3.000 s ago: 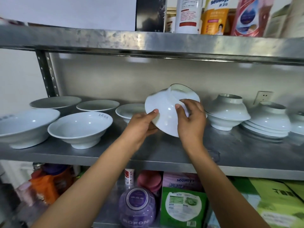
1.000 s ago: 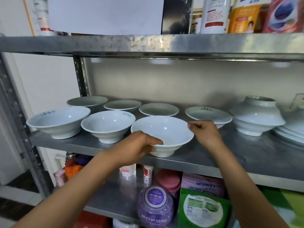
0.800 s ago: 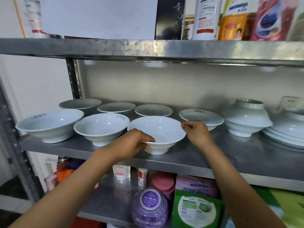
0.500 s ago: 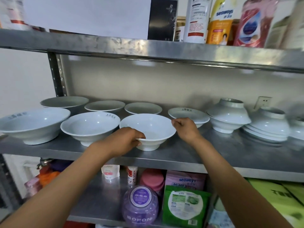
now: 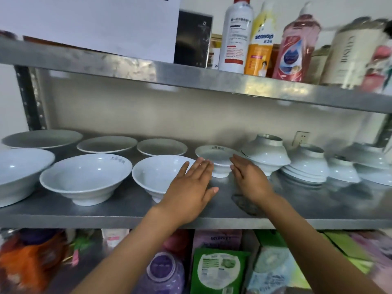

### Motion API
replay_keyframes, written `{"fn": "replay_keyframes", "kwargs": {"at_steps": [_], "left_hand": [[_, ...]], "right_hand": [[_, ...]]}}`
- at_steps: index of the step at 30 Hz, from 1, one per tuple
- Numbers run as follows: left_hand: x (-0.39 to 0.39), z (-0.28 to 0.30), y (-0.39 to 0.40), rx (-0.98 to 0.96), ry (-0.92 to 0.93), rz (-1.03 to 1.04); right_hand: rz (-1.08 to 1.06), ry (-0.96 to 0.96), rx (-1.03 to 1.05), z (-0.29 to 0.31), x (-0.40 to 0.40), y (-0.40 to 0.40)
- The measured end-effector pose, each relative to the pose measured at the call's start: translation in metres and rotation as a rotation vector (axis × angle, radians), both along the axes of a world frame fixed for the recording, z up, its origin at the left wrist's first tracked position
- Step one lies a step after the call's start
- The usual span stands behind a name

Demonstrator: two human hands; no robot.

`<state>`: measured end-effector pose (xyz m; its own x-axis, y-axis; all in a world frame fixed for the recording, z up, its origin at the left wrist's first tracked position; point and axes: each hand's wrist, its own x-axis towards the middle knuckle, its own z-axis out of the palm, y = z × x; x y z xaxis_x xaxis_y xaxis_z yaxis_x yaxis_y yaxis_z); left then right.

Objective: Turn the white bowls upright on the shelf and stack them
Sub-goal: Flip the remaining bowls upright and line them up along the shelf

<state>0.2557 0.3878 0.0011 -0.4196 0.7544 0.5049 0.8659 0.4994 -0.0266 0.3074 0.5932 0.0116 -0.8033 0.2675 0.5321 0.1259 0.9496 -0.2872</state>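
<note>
- Left hand is released, fingers straight, over the right rim of an upright white bowl near the shelf front edge
- Right hand is released, holding nothing, beside a small upright bowl
- Upturned bowls sit toward the shelf's right end

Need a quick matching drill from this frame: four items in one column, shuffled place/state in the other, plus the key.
Items
1. left hand
2. front bowl
3. inverted bowl
4. red-capped white bottle

Descriptions
A. on the top shelf
B. foot ring up, on another bowl, right of both hands
C. open, fingers straight, over the bowl's right rim
D. upright, unstacked, at the middle shelf's front

Pairs: 1-C, 2-D, 3-B, 4-A
</note>
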Motion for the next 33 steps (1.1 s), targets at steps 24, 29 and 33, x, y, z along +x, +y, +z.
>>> {"fn": "replay_keyframes", "kwargs": {"at_steps": [24,29,33], "left_hand": [[0.009,-0.028,0.251,0.316,-0.175,0.157],[0.003,-0.034,0.242,0.291,-0.188,0.197],[0.007,-0.029,0.232,0.306,-0.208,0.176]], "right_hand": [[-0.176,-0.029,-0.239,0.015,-0.075,0.277],[-0.129,0.027,-0.342,0.025,-0.076,0.270],[-0.137,0.113,-0.450,0.030,-0.067,0.265]]}}
